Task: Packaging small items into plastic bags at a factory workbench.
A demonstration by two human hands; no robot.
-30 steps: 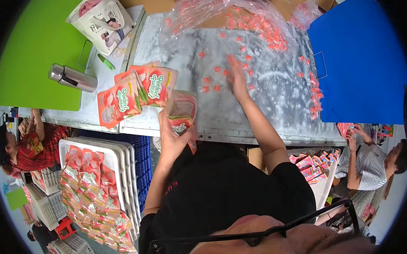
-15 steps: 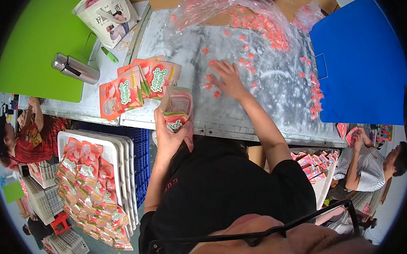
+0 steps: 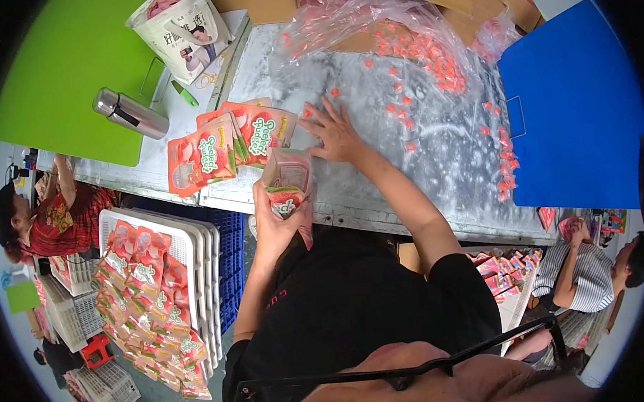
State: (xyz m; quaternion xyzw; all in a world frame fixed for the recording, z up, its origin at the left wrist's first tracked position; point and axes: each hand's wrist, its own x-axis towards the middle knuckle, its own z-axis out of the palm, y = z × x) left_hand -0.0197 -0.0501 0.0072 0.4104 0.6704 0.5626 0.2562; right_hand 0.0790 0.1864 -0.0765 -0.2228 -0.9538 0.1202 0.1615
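Observation:
My left hand grips a red and white pouch held upright at the near edge of the metal table, its mouth open toward the table. My right hand lies flat on the table just beyond the pouch, fingers spread over small orange-red candies. Many more of these candies lie scattered across the table and on a clear plastic bag at the back. A fan of empty pouches lies left of my hands.
A steel flask and a white printed bag sit by a green board. A blue board stands at the right. White trays with filled pouches are stacked below left. Other people work at both sides.
My right hand has swept from the far middle of the table back toward the pouch, dragging candies. The left hand has kept the pouch at the table's edge.

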